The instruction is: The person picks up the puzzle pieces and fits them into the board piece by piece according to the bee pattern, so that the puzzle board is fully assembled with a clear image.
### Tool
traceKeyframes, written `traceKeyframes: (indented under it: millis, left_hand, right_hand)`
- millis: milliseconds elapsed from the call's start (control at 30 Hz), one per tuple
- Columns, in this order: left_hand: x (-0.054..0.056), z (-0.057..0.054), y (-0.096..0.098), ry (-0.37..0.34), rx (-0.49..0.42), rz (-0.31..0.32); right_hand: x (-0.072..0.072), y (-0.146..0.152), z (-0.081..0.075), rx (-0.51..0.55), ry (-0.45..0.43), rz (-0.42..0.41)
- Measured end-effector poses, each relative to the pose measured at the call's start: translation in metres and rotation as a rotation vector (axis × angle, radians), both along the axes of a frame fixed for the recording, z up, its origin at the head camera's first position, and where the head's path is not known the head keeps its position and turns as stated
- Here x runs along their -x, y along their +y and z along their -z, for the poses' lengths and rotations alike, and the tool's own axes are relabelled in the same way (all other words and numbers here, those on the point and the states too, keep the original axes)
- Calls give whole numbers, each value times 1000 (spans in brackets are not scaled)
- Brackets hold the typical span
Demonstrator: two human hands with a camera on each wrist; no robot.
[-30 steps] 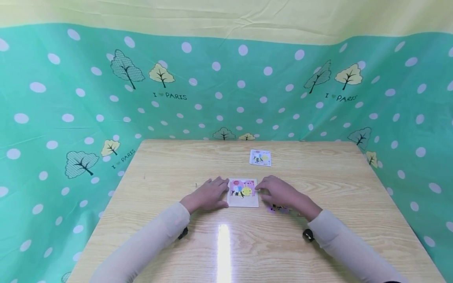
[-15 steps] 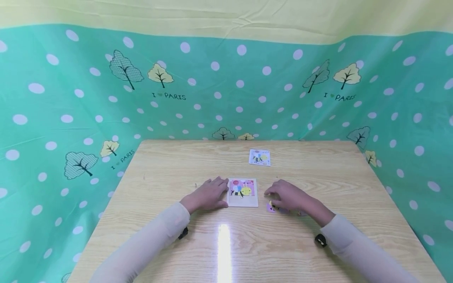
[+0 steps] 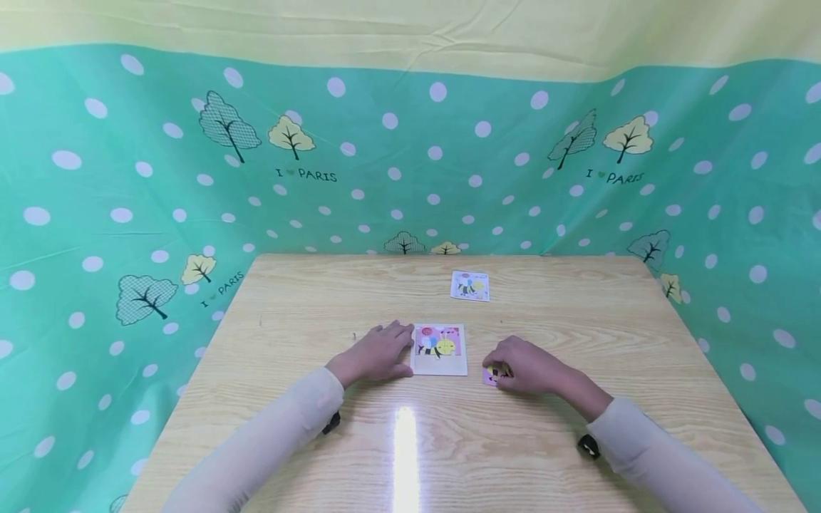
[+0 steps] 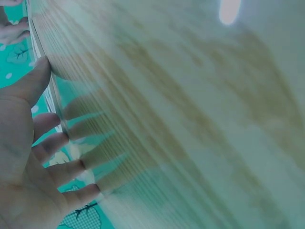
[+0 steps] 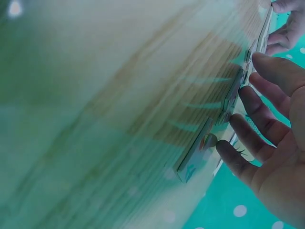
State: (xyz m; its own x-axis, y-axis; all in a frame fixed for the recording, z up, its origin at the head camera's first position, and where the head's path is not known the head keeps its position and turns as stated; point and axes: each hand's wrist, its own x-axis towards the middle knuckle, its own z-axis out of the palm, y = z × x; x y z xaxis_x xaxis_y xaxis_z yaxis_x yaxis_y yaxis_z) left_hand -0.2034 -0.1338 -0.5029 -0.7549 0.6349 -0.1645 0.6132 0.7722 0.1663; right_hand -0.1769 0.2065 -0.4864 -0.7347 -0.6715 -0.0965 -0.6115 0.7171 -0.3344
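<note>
A square white puzzle tray (image 3: pixel 440 365) lies in the middle of the table, its upper part filled with pieces forming part of a bee picture. My left hand (image 3: pixel 378 353) rests at the tray's left edge, fingers spread and thumb at the lower corner. To the right of the tray, my right hand (image 3: pixel 529 365) is low over loose puzzle pieces. One pink and yellow puzzle piece (image 3: pixel 490 377) shows between its thumb and index finger. In the right wrist view that hand's fingers are loosely bent above the pieces, and another puzzle piece (image 5: pixel 193 155) lies flat near the little finger.
A small bee picture card (image 3: pixel 470 286) lies farther back on the wooden table (image 3: pixel 308 306). Green dotted cloth (image 3: pixel 436 171) hangs behind the table and along both sides. A bright light reflection falls on the table's front.
My right hand has moved from the tray's right edge, rightward and toward me, down over the loose pieces. The left hand stays at the tray.
</note>
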Motion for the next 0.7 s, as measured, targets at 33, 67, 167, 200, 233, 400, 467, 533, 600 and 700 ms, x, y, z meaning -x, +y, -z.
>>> traceKeyframes:
  millis: [33, 67, 167, 200, 233, 400, 467, 533, 600, 700]
  left_hand:
    - [0, 0, 0, 1, 1, 0]
    - [0, 0, 0, 1, 1, 0]
    - [0, 1, 0, -1, -1, -1]
    - [0, 2, 0, -2, -2, -1]
    - [0, 2, 0, -5, -3, -2]
    - [0, 1, 0, -4, -1, 0]
    - [-1, 0, -1, 1, -1, 3]
    - [-1, -1, -1, 3, -3, 5]
    - [0, -1, -1, 3, -5, 6]
    - [0, 0, -1, 1, -7, 7]
  right_hand:
    - [0, 0, 1, -1, 7, -6]
    - [0, 1, 2, -1, 15, -12]
    - [0, 1, 4, 3, 33, -16]
    - [0, 1, 4, 6, 40, -16]
    - [0, 0, 5, 8, 46, -17]
    - [1, -1, 7, 19, 60, -12]
    - [1, -2, 7, 23, 60, -11]
    - [1, -3, 7, 28, 59, -7]
    - [1, -4, 7, 30, 59, -2]
    - [1, -4, 8, 32, 60, 2]
